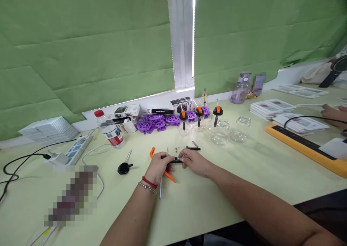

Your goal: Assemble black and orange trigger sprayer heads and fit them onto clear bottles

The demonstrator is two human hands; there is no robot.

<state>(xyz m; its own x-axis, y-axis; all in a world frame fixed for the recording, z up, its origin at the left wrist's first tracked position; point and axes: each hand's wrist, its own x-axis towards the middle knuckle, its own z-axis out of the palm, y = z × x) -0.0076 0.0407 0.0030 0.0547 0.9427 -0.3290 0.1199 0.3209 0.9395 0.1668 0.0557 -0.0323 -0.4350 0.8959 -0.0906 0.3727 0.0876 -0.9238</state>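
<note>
Between my two hands is a small black part (177,160), held low over the table. My left hand (160,165) pinches its left end, and my right hand (193,161) has its fingers closed on the right end. Under and beside my left hand lie an orange piece (170,176) and a thin metal rod (160,190); another orange end (152,152) shows behind it. Just beyond my right hand are a black strip (193,148) and a spring (195,144). Tiny bits (176,149) lie behind the held part.
A black lid with a rod (124,168) and a bottle (115,137) stand left. Behind are purple parts (155,122), jars with orange-black tops (199,123) and open glass jars (220,136). An orange power strip (306,146) and another person's hand (334,114) are right.
</note>
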